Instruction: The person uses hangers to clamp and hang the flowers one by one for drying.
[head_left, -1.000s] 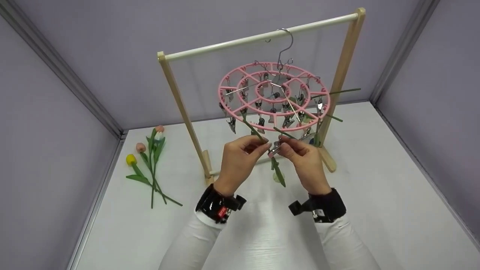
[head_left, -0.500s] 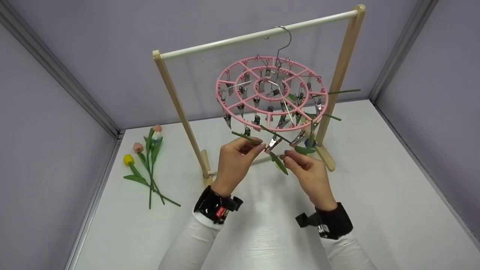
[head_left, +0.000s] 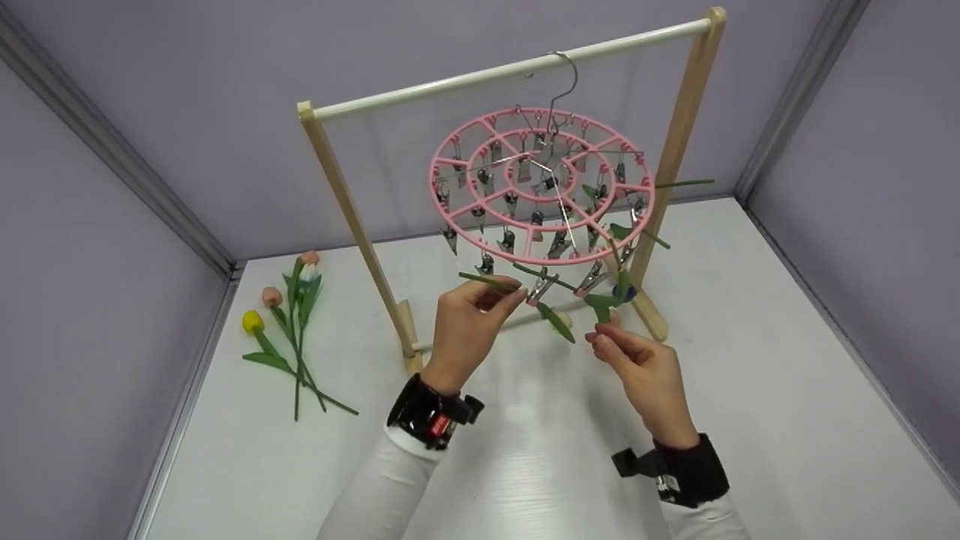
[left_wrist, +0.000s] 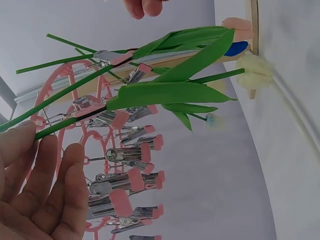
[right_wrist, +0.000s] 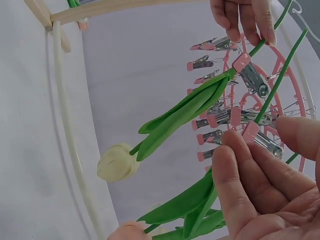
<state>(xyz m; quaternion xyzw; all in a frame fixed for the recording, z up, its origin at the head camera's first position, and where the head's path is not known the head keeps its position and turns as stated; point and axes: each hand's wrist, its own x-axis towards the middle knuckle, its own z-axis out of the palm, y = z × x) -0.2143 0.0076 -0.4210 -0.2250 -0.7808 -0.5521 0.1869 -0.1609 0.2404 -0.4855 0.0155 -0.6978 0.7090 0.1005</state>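
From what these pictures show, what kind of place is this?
Probably a staged recording booth, not a home: plain grey walls enclose a bare white tabletop, holding only a wooden rack with a pink clip hanger and artificial tulips.

Both forearms, in white sleeves, extend from the near edge toward the far side, each with a black wrist-mounted camera strap. The left hand [head_left: 469, 322] is raised, wrist bent, thumb and fingertips closed in a pinch around a thin green stem [head_left: 487, 281]. The right hand [head_left: 645, 371] sits lower and slightly nearer, palm turned up and left, fingers [right_wrist: 235, 170] loosely extended and relaxed, gripping nothing.
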